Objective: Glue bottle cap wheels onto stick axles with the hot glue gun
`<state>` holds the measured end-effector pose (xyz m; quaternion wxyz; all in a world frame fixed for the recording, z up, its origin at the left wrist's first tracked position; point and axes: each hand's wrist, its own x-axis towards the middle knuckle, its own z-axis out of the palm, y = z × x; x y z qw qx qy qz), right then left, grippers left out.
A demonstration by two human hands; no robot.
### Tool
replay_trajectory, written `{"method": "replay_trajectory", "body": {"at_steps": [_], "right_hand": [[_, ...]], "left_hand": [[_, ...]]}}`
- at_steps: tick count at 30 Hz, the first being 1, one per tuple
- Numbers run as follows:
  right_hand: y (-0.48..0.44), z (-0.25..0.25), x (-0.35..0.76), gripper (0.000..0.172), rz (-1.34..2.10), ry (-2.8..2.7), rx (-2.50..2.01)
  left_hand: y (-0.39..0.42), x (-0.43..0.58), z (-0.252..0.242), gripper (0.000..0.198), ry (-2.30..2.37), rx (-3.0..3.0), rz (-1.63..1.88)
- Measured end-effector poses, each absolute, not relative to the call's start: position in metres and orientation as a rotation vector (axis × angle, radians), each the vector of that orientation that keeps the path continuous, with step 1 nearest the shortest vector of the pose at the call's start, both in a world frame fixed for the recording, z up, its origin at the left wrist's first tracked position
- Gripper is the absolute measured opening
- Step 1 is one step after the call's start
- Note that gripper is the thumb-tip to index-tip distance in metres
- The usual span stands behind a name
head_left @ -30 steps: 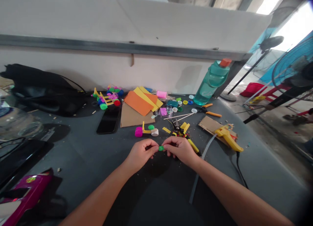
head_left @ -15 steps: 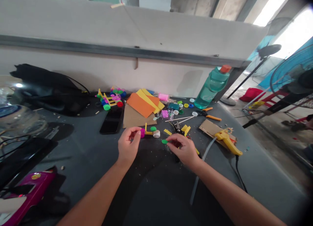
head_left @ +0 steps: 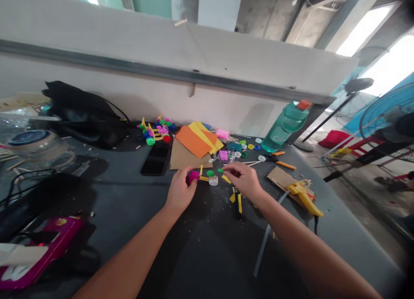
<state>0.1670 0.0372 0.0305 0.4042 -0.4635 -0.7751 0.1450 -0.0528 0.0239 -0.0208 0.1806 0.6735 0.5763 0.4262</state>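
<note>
My left hand (head_left: 181, 190) is closed on a small craft model by its magenta round part (head_left: 194, 176). Yellow sticks (head_left: 203, 178) run from that part toward a whitish bottle cap (head_left: 213, 181) on the right end. A green disc (head_left: 210, 173) shows at the model's upper side; whether it is fixed there I cannot tell. Just to the right, my right hand (head_left: 244, 180) pinches a small flat green piece (head_left: 221, 170) at its fingertips, apart from the model. Below the right hand lies a black-and-yellow tool (head_left: 238, 204), partly hidden, with yellow scraps (head_left: 226, 179) around it.
Behind my hands are a phone (head_left: 155, 160), cardboard (head_left: 186, 154) with orange and yellow sheets (head_left: 196, 141), colourful craft models (head_left: 157, 131) and loose bottle caps (head_left: 250, 147). At right stand a green bottle (head_left: 284, 126) and a yellow glue gun (head_left: 304, 194) with a glue stick (head_left: 267, 243).
My view has shifted and tilted. My right hand has raised the green piece a little, level with the model's green disc. The magenta part has turned in my left hand.
</note>
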Motion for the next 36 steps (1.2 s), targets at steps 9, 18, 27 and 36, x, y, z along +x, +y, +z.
{"method": "replay_trajectory", "body": {"at_steps": [9,18,27,36], "right_hand": [[0.034,0.012,0.17,0.013,0.236,-2.052,-1.031],[0.036,0.008,0.169,0.014,0.119,-2.162,-0.98],[0.038,0.004,0.167,0.014,0.118,-2.155,-0.971],[0.038,0.003,0.163,0.015,0.137,-2.142,-0.975]], "left_hand": [[0.028,-0.053,-0.025,0.032,1.634,1.978,1.121],[0.028,-0.053,-0.026,0.028,1.633,1.976,1.117],[0.028,-0.052,-0.025,0.027,1.652,1.955,1.101],[0.027,-0.052,-0.024,0.027,1.645,1.956,1.101]]}}
